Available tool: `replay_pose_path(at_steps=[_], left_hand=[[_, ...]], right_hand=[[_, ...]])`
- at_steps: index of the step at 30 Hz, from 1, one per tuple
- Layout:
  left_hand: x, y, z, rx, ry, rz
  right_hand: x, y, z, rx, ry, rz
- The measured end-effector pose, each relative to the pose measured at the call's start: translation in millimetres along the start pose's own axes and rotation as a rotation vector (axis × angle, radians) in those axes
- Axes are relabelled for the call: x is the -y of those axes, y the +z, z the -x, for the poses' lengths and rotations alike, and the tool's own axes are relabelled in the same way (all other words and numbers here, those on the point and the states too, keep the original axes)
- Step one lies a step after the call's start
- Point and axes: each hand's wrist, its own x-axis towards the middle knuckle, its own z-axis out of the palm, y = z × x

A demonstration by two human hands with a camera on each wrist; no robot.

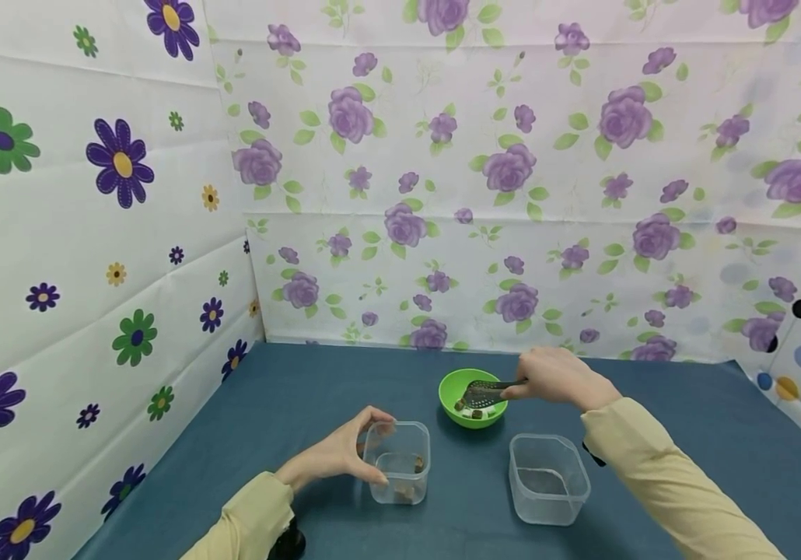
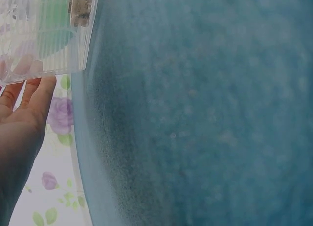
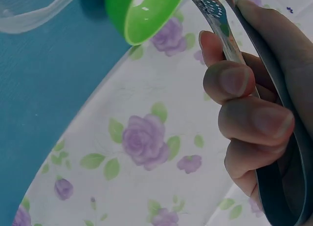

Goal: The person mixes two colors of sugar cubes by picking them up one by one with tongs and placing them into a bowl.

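The right hand is clamped on tongs dipped into the green bowl at the back of the bench, while the left hand grips the tub with brown cubes, just front-left of the bowl.

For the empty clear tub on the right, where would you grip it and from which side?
Grip the empty clear tub by its upper rim, coming from above, thumb on one wall and fingers on the opposite wall. It stands upright and open, apart from the other tub and the green bowl, so both side walls look free. The right hand is nearest, though it holds perforated tongs.
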Motion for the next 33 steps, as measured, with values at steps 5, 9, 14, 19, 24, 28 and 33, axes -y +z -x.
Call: replay_pose_path(at_steps=[5,9,14,19,24,28,33], left_hand=[[0.7,0.2,0.0,-0.002,0.001,-0.004],[1.4,0.2,-0.3,0.005,0.009,0.003],[1.0,0.2,-0.4,0.013,0.015,0.011],[1.3,0.3,-0.3,0.010,0.022,-0.001],[0.7,0.5,0.2,0.009,0.020,-0.002],[-0.9,0.6,0.8,0.005,0.017,0.004],[-0.3,0.0,0.7,0.013,0.022,0.011]], right_hand=[[-4,4,0,-0.011,0.004,0.017],[-3,5,-2,-0.029,0.004,0.046],[-3,5,-3,-0.042,0.011,0.069],[-2,3,-3,-0.037,0.023,0.067],[4,1,-3,-0.037,0.011,0.051],[14,-1,-7,-0.026,-0.023,0.030],[33,-6,-12,-0.014,-0.095,0.024]])
